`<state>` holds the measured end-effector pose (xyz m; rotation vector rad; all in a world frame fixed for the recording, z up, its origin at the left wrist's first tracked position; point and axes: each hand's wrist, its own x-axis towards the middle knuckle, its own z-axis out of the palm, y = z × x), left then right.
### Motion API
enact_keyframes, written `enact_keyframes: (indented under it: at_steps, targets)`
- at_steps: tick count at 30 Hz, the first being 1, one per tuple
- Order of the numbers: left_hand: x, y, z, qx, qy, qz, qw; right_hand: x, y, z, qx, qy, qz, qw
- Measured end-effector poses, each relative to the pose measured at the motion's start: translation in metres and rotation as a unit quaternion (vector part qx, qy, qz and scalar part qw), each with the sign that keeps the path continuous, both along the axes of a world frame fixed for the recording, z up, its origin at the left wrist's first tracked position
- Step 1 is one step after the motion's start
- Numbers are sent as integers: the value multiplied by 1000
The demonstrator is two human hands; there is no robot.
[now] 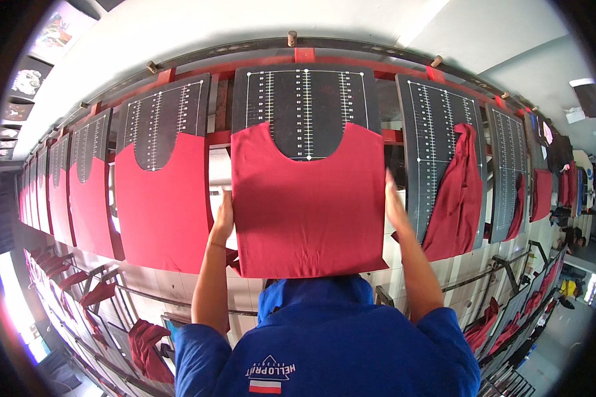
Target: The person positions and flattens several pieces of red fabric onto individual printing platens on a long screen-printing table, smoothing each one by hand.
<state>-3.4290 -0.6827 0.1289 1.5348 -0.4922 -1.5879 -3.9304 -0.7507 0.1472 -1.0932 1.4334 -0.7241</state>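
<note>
A dark red shirt panel [309,205] with a scooped neck cutout lies over the black printing board [285,92] in front of me. It lies mostly flat, with small creases near its lower edge. My left hand [224,216] is at the panel's left side, its fingers extended along the board's edge and partly hidden. On the opposite side, my right hand [395,205] has its fingers stretched out along the right edge. Both hands appear to touch the sides of the cloth. White ruler lines show on the board above the neckline.
To the left, a row of boards carries similar red panels [160,205]. A bunched red cloth [458,192] hangs over the board [424,132] on my right. A dark metal rail [351,45] runs behind the boards. More racks with red cloth [149,347] stand nearer, on both sides.
</note>
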Motion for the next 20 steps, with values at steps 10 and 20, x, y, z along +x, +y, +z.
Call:
enact_keyframes:
  at_steps: [10,20]
  targets:
    - [29,43,101,40,-154,-189,969,-53,78,44,142,81,-37,986]
    - [62,77,73,52,-403,-268,873,-70,108,57,79,11,-33,996]
